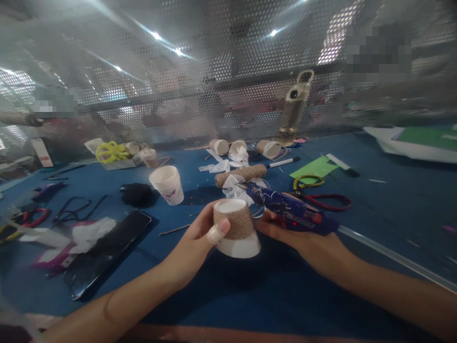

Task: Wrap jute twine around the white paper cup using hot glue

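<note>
My left hand is closed around a paper cup held bottom up, its thumb wrapped in a bandage. Brown twine covers the cup's upper part, while the band near the rim is bare white. In my right hand is a blue hot glue gun with a small red light, its nozzle pointing left above the cup. A long clear glue stick sticks out of its back. Behind the gun lies a roll of brown twine, with crumpled white material beside it.
Stacked paper cups stand left of centre. Several twine-wrapped cups lie at the back, near a bottle. Red-and-yellow-handled scissors and green paper are at right. A black phone lies at left.
</note>
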The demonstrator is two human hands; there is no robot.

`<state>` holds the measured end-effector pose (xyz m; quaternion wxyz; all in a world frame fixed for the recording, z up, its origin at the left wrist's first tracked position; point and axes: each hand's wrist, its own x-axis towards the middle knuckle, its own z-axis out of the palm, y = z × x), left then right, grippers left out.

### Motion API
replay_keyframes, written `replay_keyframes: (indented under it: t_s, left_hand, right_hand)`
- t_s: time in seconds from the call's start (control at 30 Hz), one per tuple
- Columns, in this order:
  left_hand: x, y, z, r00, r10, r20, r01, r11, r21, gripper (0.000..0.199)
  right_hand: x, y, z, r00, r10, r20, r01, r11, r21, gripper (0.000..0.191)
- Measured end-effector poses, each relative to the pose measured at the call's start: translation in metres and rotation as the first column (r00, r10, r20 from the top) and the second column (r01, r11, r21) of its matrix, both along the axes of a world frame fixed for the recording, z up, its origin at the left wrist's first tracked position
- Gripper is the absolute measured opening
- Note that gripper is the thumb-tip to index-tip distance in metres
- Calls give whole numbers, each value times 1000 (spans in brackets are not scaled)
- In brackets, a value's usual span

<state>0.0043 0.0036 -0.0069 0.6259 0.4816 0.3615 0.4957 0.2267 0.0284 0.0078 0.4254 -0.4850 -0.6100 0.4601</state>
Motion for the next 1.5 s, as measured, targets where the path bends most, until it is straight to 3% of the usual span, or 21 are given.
replay_keyframes:
  t_s: [0.4, 0.7, 0.97, 1.13, 1.27, 1.5]
  left_hand:
    - [4, -1, 12, 996, 76, 44, -68, 987, -147, 39]
    - [4, 6, 21, 981, 140, 131, -106, 966, -237, 49]
    - [4, 3, 18, 987, 147, 65, -131, 968, -213, 45]
    - [1, 5, 16, 983, 144, 109, -126, 979, -158, 37]
    - [-3, 6, 16, 978, 156, 135, -140, 983, -118, 36]
    - [-4, 5, 19, 973, 168, 158, -162, 986, -50, 37]
  right_hand:
    - [2, 2, 3, 1000, 8, 29, -8, 1000, 14, 29]
    - [5, 3, -2, 998, 32, -49, -28, 997, 75, 26]
    - [5, -6, -5, 996, 90, 16, -91, 956, 279, 18]
    - [10, -9, -7, 992, 76, 96, -106, 928, 357, 13]
    - [14, -5, -10, 989, 33, 143, -83, 931, 357, 14]
    - [15, -2, -6, 973, 97, 207, -164, 926, 340, 14]
